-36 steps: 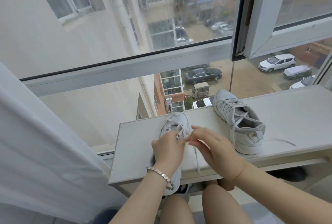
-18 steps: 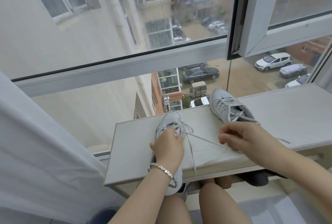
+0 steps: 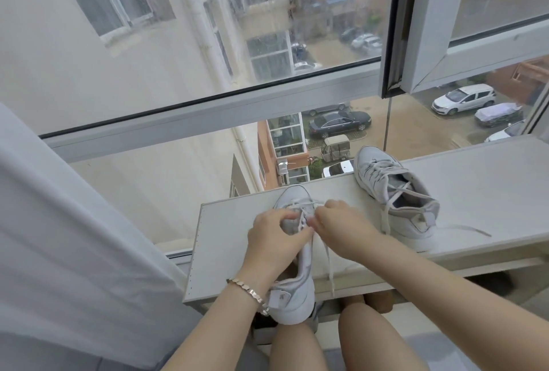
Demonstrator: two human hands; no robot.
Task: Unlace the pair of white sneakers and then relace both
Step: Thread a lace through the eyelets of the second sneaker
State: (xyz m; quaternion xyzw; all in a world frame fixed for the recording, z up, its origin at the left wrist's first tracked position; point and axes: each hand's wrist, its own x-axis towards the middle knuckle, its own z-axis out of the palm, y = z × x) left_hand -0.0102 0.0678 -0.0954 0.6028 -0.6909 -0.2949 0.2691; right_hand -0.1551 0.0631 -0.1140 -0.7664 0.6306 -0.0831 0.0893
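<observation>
Left hand (image 3: 274, 238) grips near sneaker (image 3: 292, 296); right hand (image 3: 341, 226) pinches lace (image 3: 326, 254).

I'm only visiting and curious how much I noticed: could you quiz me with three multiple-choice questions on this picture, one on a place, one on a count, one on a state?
1. Where is the untouched sneaker?
A. on the floor
B. on the person's lap
C. on the white board, right of the near sneaker

2. How many sneakers are in view?
A. one
B. two
C. three

3. How is the untouched sneaker's lace?
A. loose, one end trailing on the board
B. tied in a bow
C. taken out entirely

Answers:
1 C, it stands on the board, off to the right.
2 B, that one plus the near sneaker, which the left hand grips while the right hand pinches its lace.
3 A, a free end lies flat on the board.
</observation>
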